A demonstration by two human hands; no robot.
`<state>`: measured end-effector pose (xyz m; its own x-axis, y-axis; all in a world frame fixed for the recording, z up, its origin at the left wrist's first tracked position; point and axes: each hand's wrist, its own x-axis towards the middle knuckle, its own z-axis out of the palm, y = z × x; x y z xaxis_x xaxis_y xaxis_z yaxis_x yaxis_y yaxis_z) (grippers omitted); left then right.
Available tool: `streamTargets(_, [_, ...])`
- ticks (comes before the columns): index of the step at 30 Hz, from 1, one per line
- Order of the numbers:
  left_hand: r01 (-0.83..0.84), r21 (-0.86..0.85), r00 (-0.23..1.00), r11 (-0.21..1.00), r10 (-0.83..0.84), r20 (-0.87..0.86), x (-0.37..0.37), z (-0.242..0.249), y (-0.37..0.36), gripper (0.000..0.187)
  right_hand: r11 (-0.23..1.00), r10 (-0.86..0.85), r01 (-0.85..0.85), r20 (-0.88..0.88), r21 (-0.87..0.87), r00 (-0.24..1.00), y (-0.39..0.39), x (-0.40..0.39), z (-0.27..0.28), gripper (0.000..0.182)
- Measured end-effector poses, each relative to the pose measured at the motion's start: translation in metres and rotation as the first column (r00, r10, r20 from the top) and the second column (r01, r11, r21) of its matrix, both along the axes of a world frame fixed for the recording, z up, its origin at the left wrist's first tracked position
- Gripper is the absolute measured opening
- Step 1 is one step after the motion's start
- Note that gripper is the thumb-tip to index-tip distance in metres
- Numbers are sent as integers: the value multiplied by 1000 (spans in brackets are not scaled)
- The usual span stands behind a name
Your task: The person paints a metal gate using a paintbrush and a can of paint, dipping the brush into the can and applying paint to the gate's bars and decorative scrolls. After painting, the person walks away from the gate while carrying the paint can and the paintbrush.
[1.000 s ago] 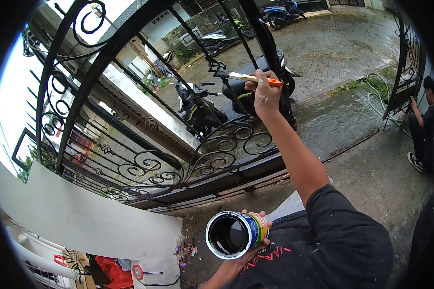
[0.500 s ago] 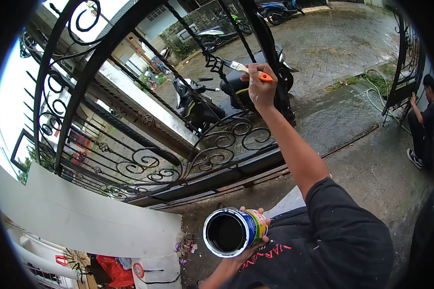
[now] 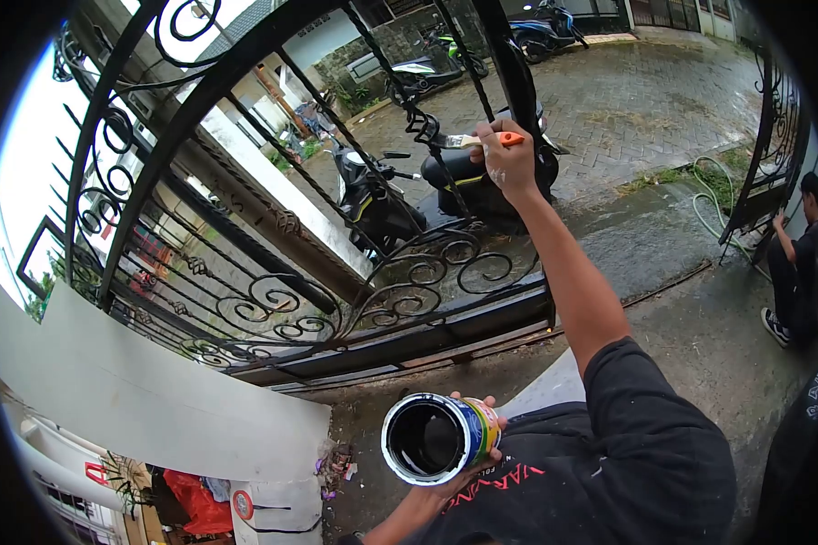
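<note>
My right hand (image 3: 507,162) grips a paintbrush (image 3: 468,141) with an orange-tipped handle. Its bristles point left, right at the twisted basket ornament (image 3: 420,124) on a bar of the black wrought-iron gate (image 3: 386,304). Low in front of my chest, my left hand (image 3: 463,477) is wrapped round an open paint can (image 3: 475,427) with a blue and yellow label. Dark paint (image 3: 425,438) shows inside it, and the can's mouth tilts toward me. Scrolls and twisted bars of the gate spread below and left of the brush.
Behind the gate stands a parked black scooter (image 3: 382,204); more motorbikes (image 3: 545,34) are farther back. At right, a person (image 3: 795,245) crouches by another gate panel (image 3: 763,150). A green hose (image 3: 711,195) lies on the ground. A white wall (image 3: 173,391) curves along the left.
The brush has turned more level, and its bristles have come to the bar's ornament. My view has shifted slightly; the can stays in my left hand.
</note>
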<state>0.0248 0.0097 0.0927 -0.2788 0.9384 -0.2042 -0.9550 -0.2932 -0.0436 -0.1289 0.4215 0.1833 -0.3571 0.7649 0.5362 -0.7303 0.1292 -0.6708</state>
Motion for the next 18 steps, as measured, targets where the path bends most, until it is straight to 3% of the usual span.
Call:
streamTargets(4, [-3, -17, 1000, 1000, 3, -11, 0, -4, 0, 44, 988, -24, -8, -206, -155, 978, -12, -6, 3, 23])
streamTargets(8, [14, -19, 1000, 1000, -14, 2, -1, -1, 1, 46, 984, -172, 165, 131, 63, 976, 5, -2, -8, 22])
streamTargets(9, [13, -30, 1000, 999, -13, 7, 0, 1, 1, 43, 968, -252, 248, 104, 44, 962, 5, 2, -2, 21])
streamTargets(12, [0, -43, 1000, 999, 0, 13, -2, -7, 0, 41, 976, -196, 173, -196, -129, 961, 0, -5, 20, 21])
streamTargets(13, [-3, -63, 999, 998, 5, 32, -1, -6, -1, 41, 975, -209, 187, -209, -120, 955, 2, -13, 20, 19])
streamTargets(17, [18, -40, 998, 999, -15, 53, -1, -4, 0, 41, 919, 120, -194, -224, -343, 967, 8, -36, 13, 20])
streamTargets(18, [16, -38, 999, 999, -15, 41, -1, -5, -1, 41, 922, 107, -168, -188, -349, 976, 13, -32, 9, 20])
